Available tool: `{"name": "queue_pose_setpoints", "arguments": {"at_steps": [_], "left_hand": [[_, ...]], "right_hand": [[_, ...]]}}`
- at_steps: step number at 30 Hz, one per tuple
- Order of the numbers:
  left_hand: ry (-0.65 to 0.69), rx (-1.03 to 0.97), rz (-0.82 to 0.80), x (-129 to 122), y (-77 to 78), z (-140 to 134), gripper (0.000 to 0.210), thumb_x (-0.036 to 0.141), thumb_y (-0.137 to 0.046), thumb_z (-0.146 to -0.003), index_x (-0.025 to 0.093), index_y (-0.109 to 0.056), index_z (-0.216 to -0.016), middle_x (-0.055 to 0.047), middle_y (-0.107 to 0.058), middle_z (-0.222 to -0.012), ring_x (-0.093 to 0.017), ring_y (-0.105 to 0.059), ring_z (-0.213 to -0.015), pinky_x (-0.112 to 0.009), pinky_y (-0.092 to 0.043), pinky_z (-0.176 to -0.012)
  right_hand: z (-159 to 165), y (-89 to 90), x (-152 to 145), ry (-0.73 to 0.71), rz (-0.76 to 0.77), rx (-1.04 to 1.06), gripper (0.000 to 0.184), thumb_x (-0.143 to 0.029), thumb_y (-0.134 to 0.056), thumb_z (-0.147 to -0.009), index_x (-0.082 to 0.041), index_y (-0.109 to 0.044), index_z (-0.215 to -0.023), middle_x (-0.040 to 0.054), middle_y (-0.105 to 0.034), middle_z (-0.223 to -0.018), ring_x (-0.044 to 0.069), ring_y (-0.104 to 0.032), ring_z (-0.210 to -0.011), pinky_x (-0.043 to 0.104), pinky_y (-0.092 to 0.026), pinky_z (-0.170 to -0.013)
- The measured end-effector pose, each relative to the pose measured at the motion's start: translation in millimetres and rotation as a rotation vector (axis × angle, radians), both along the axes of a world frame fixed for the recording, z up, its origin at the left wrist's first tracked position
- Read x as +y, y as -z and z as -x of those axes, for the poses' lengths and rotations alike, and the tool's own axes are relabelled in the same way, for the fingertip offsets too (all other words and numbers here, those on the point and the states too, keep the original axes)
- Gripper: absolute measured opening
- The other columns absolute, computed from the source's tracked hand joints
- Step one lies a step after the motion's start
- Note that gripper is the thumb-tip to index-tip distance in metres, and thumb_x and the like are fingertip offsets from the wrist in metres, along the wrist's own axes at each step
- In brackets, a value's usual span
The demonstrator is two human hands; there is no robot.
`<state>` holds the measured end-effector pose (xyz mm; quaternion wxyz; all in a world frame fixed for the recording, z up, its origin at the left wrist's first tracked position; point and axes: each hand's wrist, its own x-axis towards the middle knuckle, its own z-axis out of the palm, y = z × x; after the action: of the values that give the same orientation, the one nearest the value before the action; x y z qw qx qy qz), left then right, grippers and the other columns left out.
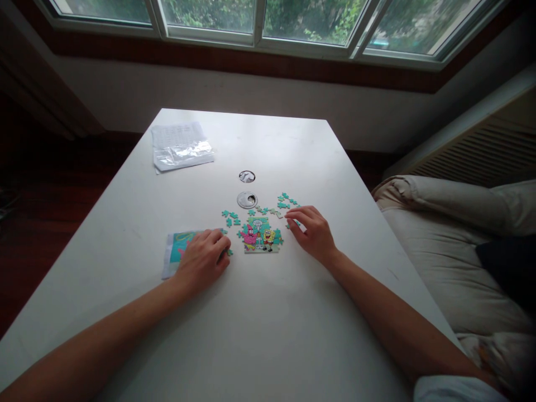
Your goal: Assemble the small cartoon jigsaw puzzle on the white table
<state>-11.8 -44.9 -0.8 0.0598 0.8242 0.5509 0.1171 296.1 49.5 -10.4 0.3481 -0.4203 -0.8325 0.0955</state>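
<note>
A partly joined cartoon jigsaw puzzle (260, 237) lies flat on the white table, showing a pink starfish, a yellow sponge and a pale figure on teal. Just right of it, my right hand (312, 230) has thumb and fingers drawn together at a small puzzle piece (280, 215), partly hidden by the fingertips. My left hand (205, 254) rests to the left of the puzzle, fingers loosely bent and apart, over the edge of a colourful picture sheet (175, 254). A few teal pieces show beside its fingertips. Loose teal pieces (285, 201) lie scattered behind the puzzle.
A clear plastic bag with white paper (182, 146) lies at the table's far left. Beyond the puzzle are a round hole (247, 176) and a round metallic disc (247, 200). A beige sofa (439, 245) stands to the right, below windows across the back.
</note>
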Motion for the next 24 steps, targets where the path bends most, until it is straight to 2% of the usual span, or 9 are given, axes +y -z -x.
{"name": "queue_pose_setpoints", "arguments": {"at_steps": [5, 12, 14, 19, 24], "left_hand": [[0.020, 0.001, -0.034, -2.2, -0.7, -1.0, 0.008, 0.024, -0.056, -0.094, 0.022, -0.063, -0.095, -0.007, -0.064, -0.101, -0.025, -0.058, -0.097, -0.043, -0.046, -0.088], [0.206, -0.064, -0.076, -4.7, 6.1, -3.0, 0.034, 0.026, -0.056, -0.095, 0.023, -0.057, -0.129, -0.009, -0.058, -0.139, -0.029, -0.049, -0.130, -0.050, -0.040, -0.110], [0.189, -0.064, -0.080, -5.0, 5.7, -3.1, 0.038, 0.028, -0.056, -0.096, 0.023, -0.055, -0.134, -0.010, -0.056, -0.141, -0.030, -0.048, -0.132, -0.051, -0.039, -0.112], [0.017, -0.048, -0.108, -1.9, 0.9, 3.1, 0.034, 0.031, -0.054, -0.097, 0.023, -0.056, -0.131, -0.011, -0.057, -0.139, -0.031, -0.052, -0.127, -0.051, -0.043, -0.108], [-0.125, -0.004, -0.119, 10.3, 4.4, 20.7, 0.041, 0.037, -0.056, -0.096, 0.023, -0.052, -0.135, -0.012, -0.056, -0.138, -0.032, -0.052, -0.125, -0.051, -0.041, -0.109]], "right_hand": [[-10.3, 2.3, 7.3, 0.147, -0.011, 0.002, 0.017, -0.026, -0.053, -0.097, -0.025, -0.070, -0.096, 0.0063, -0.072, -0.097, 0.027, -0.063, -0.096, 0.046, -0.052, -0.089], [-26.3, 5.2, 19.0, 0.251, -0.021, 0.051, 0.021, -0.019, -0.051, -0.093, -0.024, -0.071, -0.096, 0.0063, -0.071, -0.093, 0.026, -0.063, -0.090, 0.045, -0.052, -0.083], [-29.9, 4.8, 20.8, 0.206, 0.016, 0.015, 0.019, -0.018, -0.053, -0.091, -0.025, -0.071, -0.094, 0.0058, -0.070, -0.091, 0.025, -0.062, -0.088, 0.043, -0.052, -0.081], [-35.3, 0.6, 20.6, -0.077, 0.106, -0.202, 0.012, -0.027, -0.063, -0.091, -0.026, -0.072, -0.100, 0.0069, -0.066, -0.095, 0.026, -0.059, -0.094, 0.041, -0.051, -0.082], [-35.2, 3.0, 20.4, -0.149, 0.080, -0.292, 0.018, -0.032, -0.065, -0.092, -0.028, -0.072, -0.109, 0.0077, -0.065, -0.099, 0.025, -0.057, -0.095, 0.042, -0.050, -0.086]]}}
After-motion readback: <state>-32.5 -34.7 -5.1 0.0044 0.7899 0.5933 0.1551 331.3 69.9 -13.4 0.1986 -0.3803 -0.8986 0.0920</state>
